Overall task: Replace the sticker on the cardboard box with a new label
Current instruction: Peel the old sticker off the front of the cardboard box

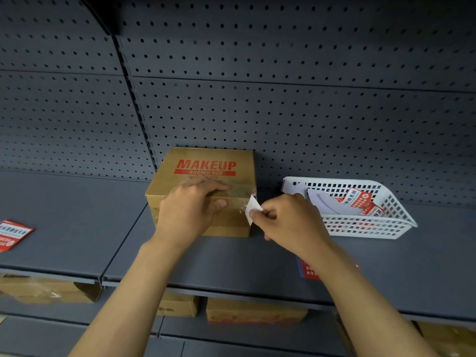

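A brown cardboard box (206,161) printed MAKEUP in red stands on the grey shelf (231,258) against the pegboard. My left hand (190,210) lies flat over its front top edge, pressing on it. My right hand (288,220) pinches a sticker (252,208), white side showing, that is partly peeled off the box's front right corner. Torn white paper specks remain on the box face beside it. A red and blue label (307,271) lies on the shelf, mostly hidden under my right forearm.
A white plastic mesh basket (386,225) with red and white labels stands right of the box. Another red label (13,234) lies at the far left of the shelf. Several cardboard boxes (255,310) sit on the lower shelf.
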